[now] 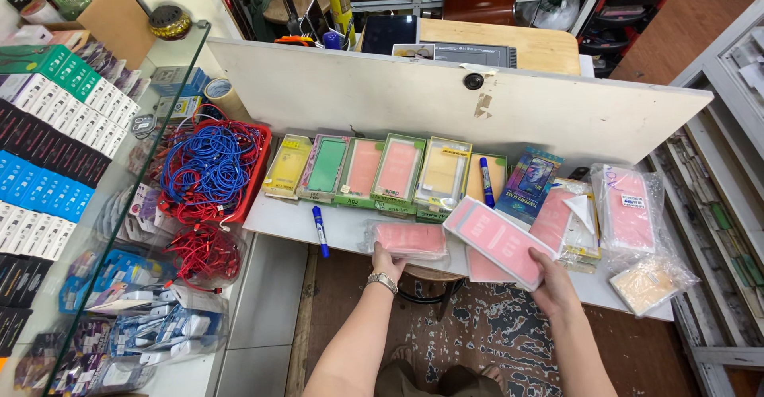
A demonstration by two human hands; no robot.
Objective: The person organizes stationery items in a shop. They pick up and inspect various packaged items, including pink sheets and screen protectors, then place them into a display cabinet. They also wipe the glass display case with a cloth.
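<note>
Right hand (553,279) lifts a pink case box (498,240); left hand (387,263) touches a bagged case (407,239).

Both forearms are bare of sleeves, and a metal wristwatch (383,282) circles the left wrist.
</note>
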